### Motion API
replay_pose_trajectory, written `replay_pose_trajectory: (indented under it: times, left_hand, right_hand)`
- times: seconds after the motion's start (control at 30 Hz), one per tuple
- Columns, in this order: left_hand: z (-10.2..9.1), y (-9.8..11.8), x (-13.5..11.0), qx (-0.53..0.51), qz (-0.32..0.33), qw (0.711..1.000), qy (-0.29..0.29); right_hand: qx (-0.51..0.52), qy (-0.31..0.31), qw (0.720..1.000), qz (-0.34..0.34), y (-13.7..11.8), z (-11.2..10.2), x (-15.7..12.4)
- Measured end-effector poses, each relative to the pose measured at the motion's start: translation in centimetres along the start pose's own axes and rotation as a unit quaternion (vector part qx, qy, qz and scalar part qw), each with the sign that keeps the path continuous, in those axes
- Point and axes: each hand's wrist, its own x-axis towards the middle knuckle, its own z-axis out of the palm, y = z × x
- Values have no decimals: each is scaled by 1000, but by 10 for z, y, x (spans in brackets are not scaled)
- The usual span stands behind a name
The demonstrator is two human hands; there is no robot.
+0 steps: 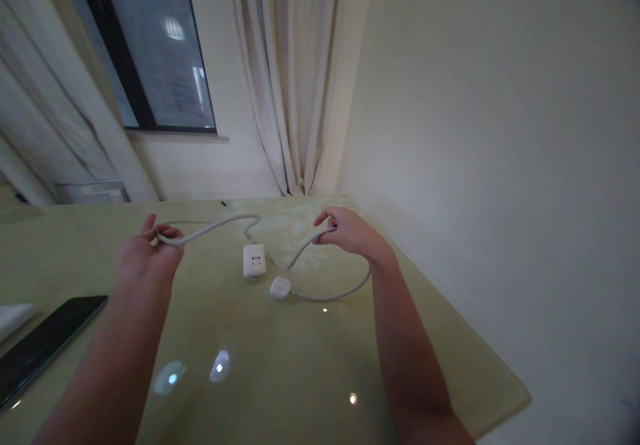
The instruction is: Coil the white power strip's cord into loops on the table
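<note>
Head view, two bare hands w/ one extension cord. Table (280,371), pale green & glossy, bears the block (254,260), a white socket unit standing approx. mid-table w/ its slotted face toward the viewer, and the plug (281,288), a white squarish head lying just beside it, nearer & slightly R. L hand (153,243): palm up, fingers curled narrowly round the cord (215,225), thumb raised; held above the table, well L of the block. R hand (347,230): back of hand up, thumb & fingertips closed in a pinch on the same cord, R of the block; exact finger contact partly hidden. Cord runs from L hand to a bend above the block, then down to it; a further stretch rises from btwn block & plug to R hand, and a loop passes by R wrist & returns to the plug. At L edge: a black slab (50,338), flat, near L forearm, w/ a white item (15,318) just beside it, cut off by the frame. Far edge: a small dark bit (223,203), type unclear. Bkgd: window (155,45) btwn curtains (295,78); plain wall (500,131) at R.
</note>
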Motion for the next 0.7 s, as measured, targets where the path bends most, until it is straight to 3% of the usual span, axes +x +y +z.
replay_pose_trajectory:
  times: [0.07, 0.13, 0.2, 0.27, 0.33, 0.4, 0.6, 0.7]
  left_hand:
    - [2, 0, -4, 3, 3, 999, 53]
    - [8, -1, -12, 25, 10, 998, 61]
    - [14, -5, -21, 79, 9, 997, 12]
    - [18, -10, -28, 137, -1, 989, -60]
    - [17, -17, -31, 194, -12, 973, -121]
    - [14, -23, -32, 273, 5, 949, -160]
    - [2, -28, -31, 516, 140, 805, -256]
    - [-2, -27, -23, 645, 194, 675, -300]
  right_hand:
    - [75, -94, 991, -56, -2, 1, -2]
    - [123, -111, 983, -83, -3, 3, -2]
    - [139, -43, 987, -72, -2, 6, 1]
    - [142, 75, 986, -40, 1, 10, 7]
    - [175, 178, 968, -15, 4, 11, 13]
    - [266, 215, 940, -5, 5, 10, 16]
    - [561, 138, 816, -29, -18, -1, 6]
    - [598, 124, 790, -59, -33, -1, -1]
